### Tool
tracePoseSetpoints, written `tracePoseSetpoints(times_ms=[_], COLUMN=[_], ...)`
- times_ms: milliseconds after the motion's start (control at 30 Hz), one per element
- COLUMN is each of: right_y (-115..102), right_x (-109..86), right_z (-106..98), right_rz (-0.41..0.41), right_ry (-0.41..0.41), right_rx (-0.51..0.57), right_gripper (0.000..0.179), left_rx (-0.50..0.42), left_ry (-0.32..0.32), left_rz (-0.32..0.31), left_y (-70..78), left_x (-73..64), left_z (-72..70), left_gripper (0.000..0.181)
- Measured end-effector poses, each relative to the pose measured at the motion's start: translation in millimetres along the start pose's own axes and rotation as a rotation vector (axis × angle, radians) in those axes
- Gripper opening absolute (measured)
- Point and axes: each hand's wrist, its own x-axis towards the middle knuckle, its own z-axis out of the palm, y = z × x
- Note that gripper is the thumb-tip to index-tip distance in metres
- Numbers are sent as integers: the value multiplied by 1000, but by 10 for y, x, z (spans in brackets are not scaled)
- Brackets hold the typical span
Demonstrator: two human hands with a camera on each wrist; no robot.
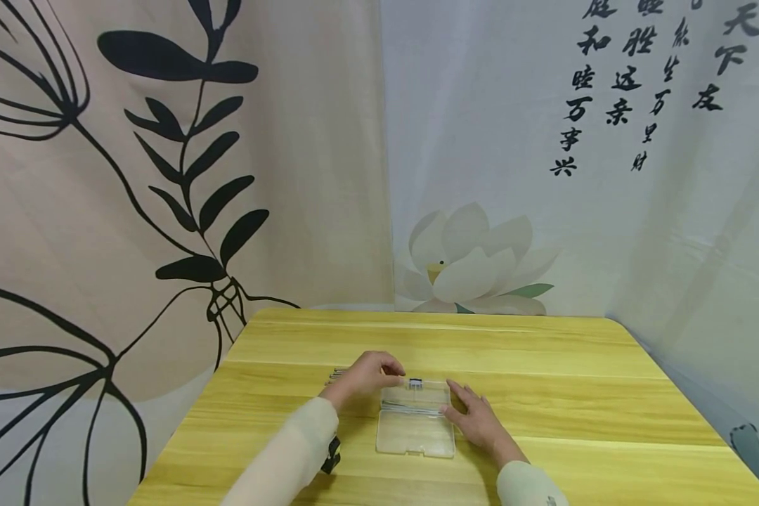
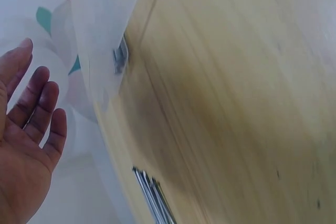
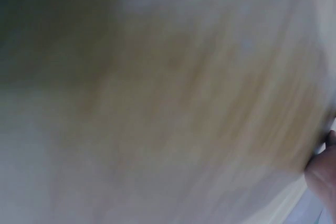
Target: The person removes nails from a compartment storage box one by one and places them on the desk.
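A clear plastic case [image 1: 415, 432] lies unfolded on the table, its two halves joined by a hinge across the middle. A small dark clasp [image 1: 415, 384] shows at its far edge. My left hand [image 1: 373, 372] is at the far left corner of the case. In the left wrist view the left hand [image 2: 31, 129] has loosely bent fingers with nothing between them, apart from the case [image 2: 105, 30]. My right hand [image 1: 477, 419] rests its fingers and thumb along the case's right edge. The right wrist view is blurred; a fingertip [image 3: 323, 174] shows at its right edge.
Several thin metal rods [image 2: 152, 195] lie together on the wooden table [image 1: 544, 393], left of the case and partly behind the left wrist. A black object [image 1: 332, 455] shows beside the left sleeve. A printed curtain [image 1: 329, 176] hangs behind the table.
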Motion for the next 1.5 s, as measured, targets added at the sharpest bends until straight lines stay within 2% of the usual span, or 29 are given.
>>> tracePoseSetpoints(times_ms=[267,533,733,1000,1200,1500], right_y=[-3,14,21,24,38,41], right_x=[-3,5,-3,0,11,14], right_z=[-8,-1,-2,-1,7,3], right_rz=[17,14,23,20,6,6], right_ry=[-6,-15,-20,-16,-9,-8], right_rx=[-2,-19,-10,-6,-12,-16], right_gripper=[61,62,62,62,61,62], left_rx=[25,-27,-17,4,18,16], left_ry=[-11,-19,-19,-9,-38,-49], left_rz=[-11,-14,-14,-49,-66,-52], left_y=[68,62,31,33,13,-17], left_x=[113,170,193,195,163,144], left_z=[172,314,393,426,436,476], left_gripper=[11,7,9,6,4,4])
